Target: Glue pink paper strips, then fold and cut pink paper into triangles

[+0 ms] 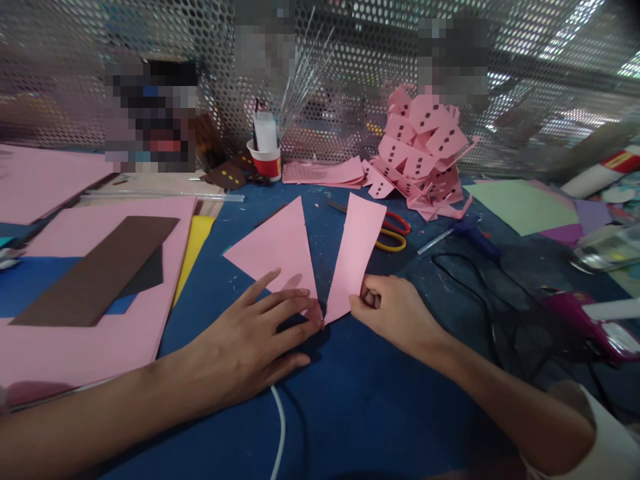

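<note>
A triangular piece of pink paper point(277, 247) lies on the blue table, pressed down by the spread fingers of my left hand point(250, 340). To its right is a pink paper strip point(353, 250), whose lower right edge is pinched between the thumb and curled fingers of my right hand point(393, 303). The two pieces come together at a point near my left fingertips and fan apart above it; whether they are joined there I cannot tell. Behind the strip, scissors point(393, 240) with red and yellow handles are partly covered.
Pink sheets point(115, 347) and a brown paper strip point(100, 273) lie at left. A pile of folded pink pieces point(425, 143) stands at the back, near a red-and-white cup point(267, 163). At right are a glue gun point(475, 239), its black cord and a glass jar point(607, 250).
</note>
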A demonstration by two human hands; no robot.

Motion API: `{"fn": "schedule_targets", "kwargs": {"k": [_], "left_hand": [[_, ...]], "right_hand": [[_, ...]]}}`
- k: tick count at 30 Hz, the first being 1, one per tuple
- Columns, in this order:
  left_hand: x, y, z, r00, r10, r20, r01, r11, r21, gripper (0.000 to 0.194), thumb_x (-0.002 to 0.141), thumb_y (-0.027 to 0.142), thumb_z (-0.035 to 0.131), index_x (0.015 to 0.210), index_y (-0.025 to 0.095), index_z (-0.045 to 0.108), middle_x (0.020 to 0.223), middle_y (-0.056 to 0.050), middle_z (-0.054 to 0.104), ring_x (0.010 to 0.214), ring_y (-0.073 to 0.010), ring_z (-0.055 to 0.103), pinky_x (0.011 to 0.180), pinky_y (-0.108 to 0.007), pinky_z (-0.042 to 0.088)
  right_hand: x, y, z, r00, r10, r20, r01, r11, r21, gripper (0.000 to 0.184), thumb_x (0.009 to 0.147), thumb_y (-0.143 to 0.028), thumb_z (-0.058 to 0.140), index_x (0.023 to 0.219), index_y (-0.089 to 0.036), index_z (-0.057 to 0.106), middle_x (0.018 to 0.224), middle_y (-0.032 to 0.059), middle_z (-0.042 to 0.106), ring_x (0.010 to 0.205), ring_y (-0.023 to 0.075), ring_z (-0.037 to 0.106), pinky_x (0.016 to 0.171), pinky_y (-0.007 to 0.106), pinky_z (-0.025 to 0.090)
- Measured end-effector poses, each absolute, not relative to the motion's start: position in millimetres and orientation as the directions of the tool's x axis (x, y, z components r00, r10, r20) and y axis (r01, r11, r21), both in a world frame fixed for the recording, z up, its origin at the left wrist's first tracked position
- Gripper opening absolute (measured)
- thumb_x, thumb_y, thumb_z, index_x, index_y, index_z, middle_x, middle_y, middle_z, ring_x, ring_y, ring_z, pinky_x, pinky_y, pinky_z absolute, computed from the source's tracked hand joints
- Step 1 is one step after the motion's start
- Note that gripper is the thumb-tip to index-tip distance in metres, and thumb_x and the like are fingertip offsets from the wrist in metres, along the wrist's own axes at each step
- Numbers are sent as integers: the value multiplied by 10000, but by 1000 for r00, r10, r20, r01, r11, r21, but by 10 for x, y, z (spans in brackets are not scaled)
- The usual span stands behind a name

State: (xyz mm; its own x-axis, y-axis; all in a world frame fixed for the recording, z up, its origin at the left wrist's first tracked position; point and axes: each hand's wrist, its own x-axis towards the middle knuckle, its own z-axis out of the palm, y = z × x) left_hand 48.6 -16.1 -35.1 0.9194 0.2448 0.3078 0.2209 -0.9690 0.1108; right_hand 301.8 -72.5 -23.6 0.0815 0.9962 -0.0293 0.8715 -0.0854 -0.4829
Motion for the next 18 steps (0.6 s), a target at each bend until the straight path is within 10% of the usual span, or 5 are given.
{"fn": "schedule_targets", "kwargs": {"k": [18], "left_hand": [[492,-167,-345,920,253,299,228,-967,116,350,975,393,607,1297,259,640,1352,-83,648,1347,-277,547,1266,-546,171]], "right_hand": [[3024,-719,-246,69,997,-16,864,-68,-500,282,806,-244,597,572,-196,447,535,-41,509,508,95,398,547,267,254]]}}
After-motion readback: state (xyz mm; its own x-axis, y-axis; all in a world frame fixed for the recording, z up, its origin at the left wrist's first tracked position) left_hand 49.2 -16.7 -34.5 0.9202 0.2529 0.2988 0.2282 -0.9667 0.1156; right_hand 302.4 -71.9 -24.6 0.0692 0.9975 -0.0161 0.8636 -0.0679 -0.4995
